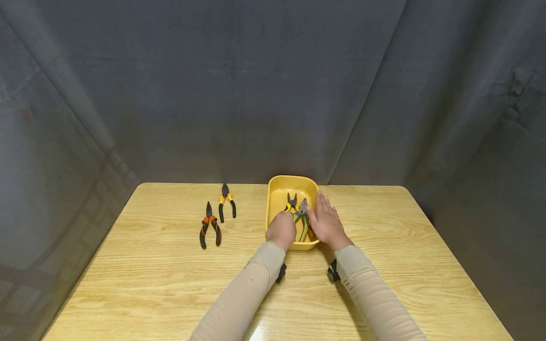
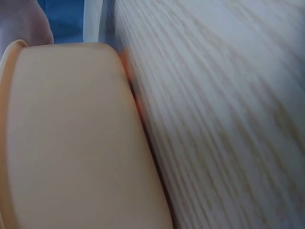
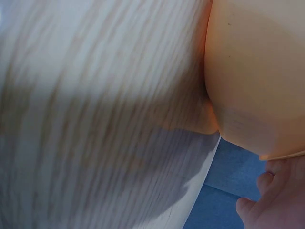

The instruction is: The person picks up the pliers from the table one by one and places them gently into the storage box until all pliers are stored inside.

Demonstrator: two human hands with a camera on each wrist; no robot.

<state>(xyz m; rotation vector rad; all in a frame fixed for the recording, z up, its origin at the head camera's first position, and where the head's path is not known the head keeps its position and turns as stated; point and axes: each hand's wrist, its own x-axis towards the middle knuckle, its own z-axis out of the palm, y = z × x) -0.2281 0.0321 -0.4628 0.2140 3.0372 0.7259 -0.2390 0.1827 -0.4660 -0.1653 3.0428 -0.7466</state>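
A yellow plastic tray holds several pliers. My left hand reaches over its near left part, fingers curled down over the handles of the pliers with yellow-and-black grips, whose dark jaws stand apart. Beside them lie combination pliers with blue-and-yellow handles. My right hand lies along the tray's right rim with fingers straight, its thumb reaching inside over an orange handle, mostly hidden. In the left wrist view the tray's outer wall fills the left side; the right wrist view shows the wall and right fingers.
Left of the tray, pliers with orange-and-black handles and pliers with yellow-and-black handles lie on the wooden table. A grey curtain hangs behind the table's far edge.
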